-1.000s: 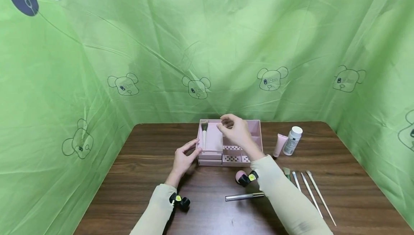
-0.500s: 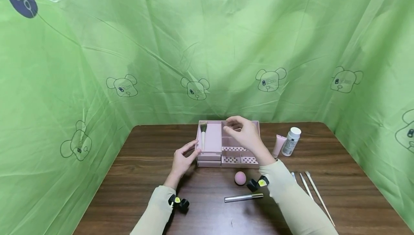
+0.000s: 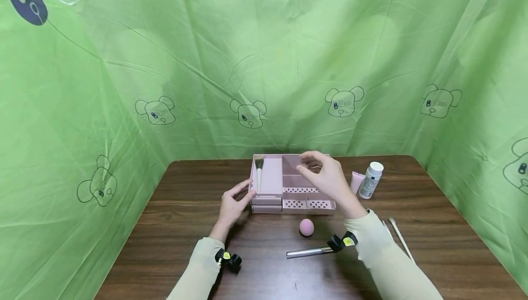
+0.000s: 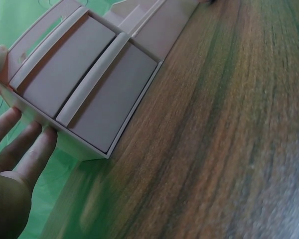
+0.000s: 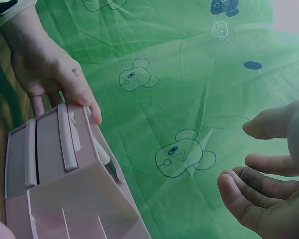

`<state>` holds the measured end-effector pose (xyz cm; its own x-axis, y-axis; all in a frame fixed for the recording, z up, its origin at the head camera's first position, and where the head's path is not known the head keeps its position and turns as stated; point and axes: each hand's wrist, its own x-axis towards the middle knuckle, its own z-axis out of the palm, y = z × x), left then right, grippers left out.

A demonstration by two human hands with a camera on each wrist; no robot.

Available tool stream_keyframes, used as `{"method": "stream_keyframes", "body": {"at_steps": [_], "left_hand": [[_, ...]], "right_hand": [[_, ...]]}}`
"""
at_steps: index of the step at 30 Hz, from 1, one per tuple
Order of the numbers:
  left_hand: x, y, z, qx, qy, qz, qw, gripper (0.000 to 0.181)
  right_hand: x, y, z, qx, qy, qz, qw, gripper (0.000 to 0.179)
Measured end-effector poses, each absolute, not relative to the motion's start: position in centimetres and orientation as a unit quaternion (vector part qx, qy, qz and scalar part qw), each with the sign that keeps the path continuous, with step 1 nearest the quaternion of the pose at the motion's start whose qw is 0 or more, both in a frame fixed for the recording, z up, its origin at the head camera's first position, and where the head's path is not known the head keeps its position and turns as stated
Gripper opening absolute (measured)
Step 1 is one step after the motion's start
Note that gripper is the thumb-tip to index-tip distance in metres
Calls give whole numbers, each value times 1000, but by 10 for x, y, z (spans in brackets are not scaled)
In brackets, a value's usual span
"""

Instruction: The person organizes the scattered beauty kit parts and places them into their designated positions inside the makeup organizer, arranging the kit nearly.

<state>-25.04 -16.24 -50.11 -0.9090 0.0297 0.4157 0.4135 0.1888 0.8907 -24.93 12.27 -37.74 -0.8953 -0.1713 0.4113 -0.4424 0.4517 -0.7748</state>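
1. One pink organizer (image 3: pixel 290 181) to talk about: it sits upright on the brown table (image 3: pixel 185 213), toward the far edge, with a brush (image 3: pixel 259 174) lying in its left tray (image 3: pixel 272 176) and dotted panels (image 3: pixel 294 204) on the right.
2. My guess is it's pretty light, thin plastic or similar, stiff enough at the outer walls but a bit bendy at the inner panels. Looks smooth, so it probably skids if you nudge it.
3. Best hold imo: the outer side walls, low down, both sides. I'd skip the lips on the two drawers (image 4: pixel 67 64), those likely pull out on you. Tilt it and the brush probably rolls.
4. Left hand (image 3: pixel 233 203): angled in from the near left, fingers fairly straight with tips against the left outer wall, thumb up by the rim at the front corner. More bracing than wrapping.
5. Right hand (image 3: pixel 326 176): hangs above the right-hand compartments (image 3: pixel 290 164), forearm stretched forward, thumb and fingers loosely bent with a clear gap between. Nothing in its grasp that I can see.
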Motion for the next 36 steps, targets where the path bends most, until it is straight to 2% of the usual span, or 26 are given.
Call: {"method": "stream_keyframes", "body": {"at_steps": [16, 36], "left_hand": [[-249, -163, -501, -142, -749, -630, 145, 41], [-251, -164, -502, -145, -748, -633, 138, 41]], "right_hand": [[-236, 154, -388, 174, -844, 485, 147, 28], [-215, 195, -399, 144, -863, 445, 190, 26]]}}
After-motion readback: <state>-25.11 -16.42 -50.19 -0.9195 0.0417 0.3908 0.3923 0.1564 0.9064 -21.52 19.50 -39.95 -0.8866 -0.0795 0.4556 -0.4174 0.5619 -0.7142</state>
